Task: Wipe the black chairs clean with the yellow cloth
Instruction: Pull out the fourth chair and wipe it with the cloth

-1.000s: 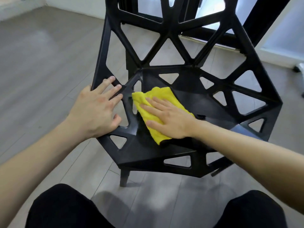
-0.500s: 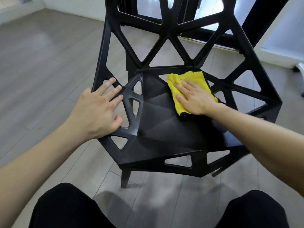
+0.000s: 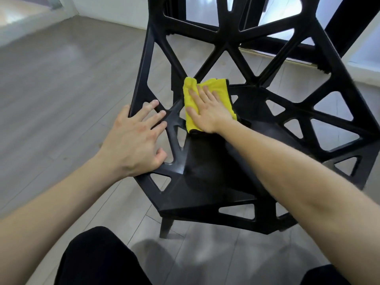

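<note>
A black chair [image 3: 207, 188] with a lattice of triangular holes stands in front of me on the floor. The folded yellow cloth [image 3: 221, 89] lies at the back left of the seat, where the seat meets the backrest. My right hand [image 3: 207, 111] presses flat on the cloth with straight, spread fingers. My left hand [image 3: 134, 140] rests on the chair's left side frame, fingers laid over the struts and thumb hooked at a hole's edge.
Grey wood-look floor [image 3: 61, 89] surrounds the chair, open to the left. A dark window or door frame [image 3: 287, 48] stands behind the backrest. My knees in black trousers [image 3: 98, 260] are at the bottom edge.
My right hand has slid the cloth from the seat's front left to the back right, then leftward along the back of the seat. My left hand has stayed on the side frame.
</note>
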